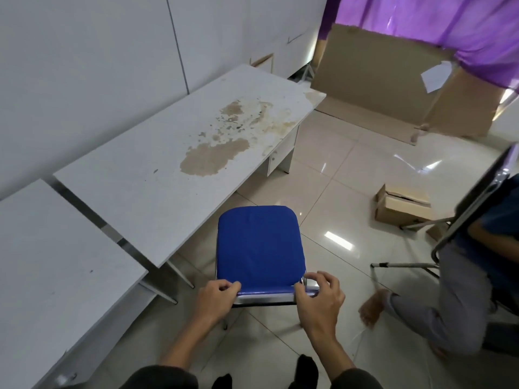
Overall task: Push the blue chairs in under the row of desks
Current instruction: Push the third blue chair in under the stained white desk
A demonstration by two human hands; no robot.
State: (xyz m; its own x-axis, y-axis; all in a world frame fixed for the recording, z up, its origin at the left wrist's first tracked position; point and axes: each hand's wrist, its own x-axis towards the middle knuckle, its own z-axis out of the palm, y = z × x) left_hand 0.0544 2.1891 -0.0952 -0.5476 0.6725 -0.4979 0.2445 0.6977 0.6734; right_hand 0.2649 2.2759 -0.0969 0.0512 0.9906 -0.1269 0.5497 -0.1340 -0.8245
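A blue chair [259, 245] with a padded seat and chrome frame stands on the tiled floor, just right of the stained white desk [157, 175]. Its seat is outside the desk's edge, not under it. My left hand [214, 300] grips the left end of the chair's backrest top. My right hand [318, 297] grips the right end of the same backrest. A second white desk [50, 262] continues the row at the near left.
A person sits on another chair [477, 197] at the right, a bare foot [372, 307] close to my chair. A small cardboard box [401, 206] lies on the floor. Large cardboard sheets [379, 80] lean at the back under purple curtains. Open tiles lie between.
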